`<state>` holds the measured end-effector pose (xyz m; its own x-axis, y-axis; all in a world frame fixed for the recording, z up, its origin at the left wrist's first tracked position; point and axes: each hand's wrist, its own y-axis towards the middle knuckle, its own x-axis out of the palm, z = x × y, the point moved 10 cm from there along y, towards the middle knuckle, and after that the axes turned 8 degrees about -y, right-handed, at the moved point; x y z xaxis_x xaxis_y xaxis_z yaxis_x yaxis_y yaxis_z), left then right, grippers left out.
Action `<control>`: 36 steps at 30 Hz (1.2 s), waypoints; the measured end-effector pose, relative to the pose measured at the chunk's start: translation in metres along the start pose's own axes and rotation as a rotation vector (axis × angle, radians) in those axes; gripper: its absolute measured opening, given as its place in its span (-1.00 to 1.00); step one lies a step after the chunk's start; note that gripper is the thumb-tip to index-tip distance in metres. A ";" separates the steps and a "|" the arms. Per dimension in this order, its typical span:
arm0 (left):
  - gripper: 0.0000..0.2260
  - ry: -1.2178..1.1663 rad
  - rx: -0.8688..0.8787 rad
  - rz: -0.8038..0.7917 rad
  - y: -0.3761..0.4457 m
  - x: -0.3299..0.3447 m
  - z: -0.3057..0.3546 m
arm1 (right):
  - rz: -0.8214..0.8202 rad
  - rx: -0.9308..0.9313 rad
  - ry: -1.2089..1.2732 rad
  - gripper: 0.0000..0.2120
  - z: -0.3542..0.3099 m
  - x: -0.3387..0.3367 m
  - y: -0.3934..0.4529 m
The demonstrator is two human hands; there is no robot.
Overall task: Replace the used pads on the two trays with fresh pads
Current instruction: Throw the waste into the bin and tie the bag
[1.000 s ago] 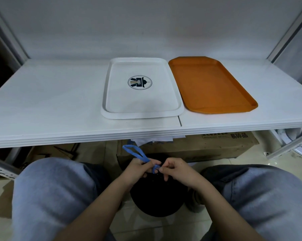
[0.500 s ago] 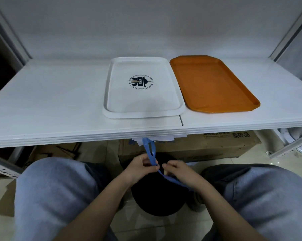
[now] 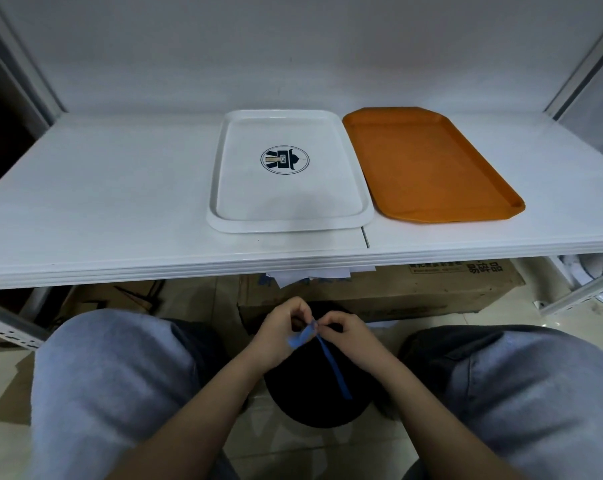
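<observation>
A white tray (image 3: 217,188) with a round dark logo lies on the white shelf, with an orange tray (image 3: 428,161) touching its right side. Both trays are bare; no pad shows on either. Below the shelf edge, between my knees, my left hand (image 3: 279,336) and my right hand (image 3: 350,336) pinch a blue drawstring (image 3: 331,362) above a black bag (image 3: 314,403). One end of the string hangs down over the bag; a short flat end sticks out by my left fingers.
The white shelf (image 3: 102,202) spans the view, with metal uprights at both sides. Under it stands a cardboard box (image 3: 431,289) with white paper sheets (image 3: 307,275) poking out above it. My knees flank the bag; flattened cardboard lies on the floor at left.
The blue loop that stood up above my left hand has been pulled down. The string now runs short between my fingertips, its long end trailing down over the bag.
</observation>
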<state>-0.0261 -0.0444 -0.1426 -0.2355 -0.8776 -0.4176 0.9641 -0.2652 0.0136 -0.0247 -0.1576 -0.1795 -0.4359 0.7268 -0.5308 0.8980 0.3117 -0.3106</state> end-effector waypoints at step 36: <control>-0.83 -0.307 -0.139 0.208 -0.008 0.000 -0.012 | 0.187 -0.107 -0.157 -0.88 -0.018 -0.029 -0.002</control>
<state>-0.0319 -0.0371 -0.1535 -0.0387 -0.9911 -0.1272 0.9975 -0.0309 -0.0631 -0.0125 -0.1685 -0.1497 -0.2579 0.6768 -0.6895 0.9615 0.2496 -0.1146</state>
